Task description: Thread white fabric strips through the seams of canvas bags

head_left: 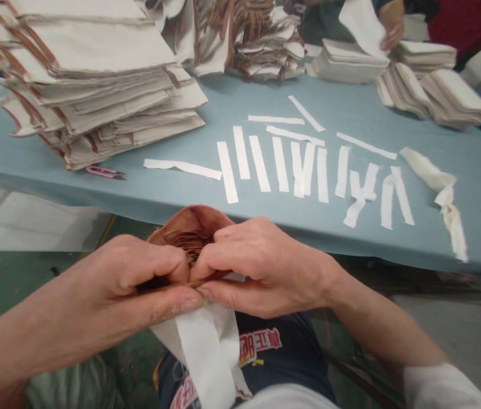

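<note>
In front of my lap I hold a cloth bag [195, 218] with a brown inner side and a white outside, its mouth turned up. My left hand [149, 275] is closed on the near edge, thumb on the outside and fingers inside. Right beside it my right hand [261, 267] pinches the same edge, the two thumbs almost touching. A bundle of thin brown cords or folds [189, 241] shows inside the mouth. From under the thumbs a broad white band [206, 352] hangs down; how it joins the bag is hidden by my fingers.
Several white cloth strips [259, 163] lie on the blue-covered table [172, 196]. Pink thread snips [104, 171] lie by a tall stack of white cloth pieces [104, 45]. At the back, another person's hand [392, 25] holds white cloth over folded stacks [351, 62].
</note>
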Demonstrator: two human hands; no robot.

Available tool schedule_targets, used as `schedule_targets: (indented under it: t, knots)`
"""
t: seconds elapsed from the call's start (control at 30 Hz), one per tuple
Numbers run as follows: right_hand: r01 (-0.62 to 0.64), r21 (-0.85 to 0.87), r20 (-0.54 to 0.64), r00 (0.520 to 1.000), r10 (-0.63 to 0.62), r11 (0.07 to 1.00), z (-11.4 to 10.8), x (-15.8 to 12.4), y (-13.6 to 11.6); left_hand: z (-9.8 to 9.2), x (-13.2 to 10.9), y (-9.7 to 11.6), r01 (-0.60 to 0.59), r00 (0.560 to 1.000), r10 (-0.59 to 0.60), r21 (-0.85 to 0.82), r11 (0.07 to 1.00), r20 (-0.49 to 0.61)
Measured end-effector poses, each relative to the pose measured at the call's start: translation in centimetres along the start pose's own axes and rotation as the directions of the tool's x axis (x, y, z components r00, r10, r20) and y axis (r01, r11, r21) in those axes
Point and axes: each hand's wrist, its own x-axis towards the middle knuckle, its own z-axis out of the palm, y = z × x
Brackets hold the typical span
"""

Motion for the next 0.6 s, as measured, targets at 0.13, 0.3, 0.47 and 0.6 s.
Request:
schedule_targets:
  t: [0.13,0.3,0.47,0.6]
  knots:
    - [0.010,0.177,-0.001,1.000,-0.010,0.984,1.1,-0.2,1.0,1.1,-0.9,-0.1,0.078,0.996,-0.082,0.103,0.992,0.034]
    - [0.062,0.169,-0.142,0.989,-0.038,0.984,4.5,0.0,1.8,2.6,-3.3,0.3,0.112,0.991,-0.097,0.168,0.980,-0.095]
    - [0.197,0.115,-0.255,0.953,-0.162,0.974,7.2,-0.5,1.8,4.5,-5.4,1.8,0.159,0.967,-0.116,0.180,0.971,-0.228]
    - [0.259,0.062,-0.362,0.906,-0.220,0.964,8.6,-0.2,3.0,6.6,-5.2,2.8,0.184,0.902,-0.217,-0.121,0.975,-0.373]
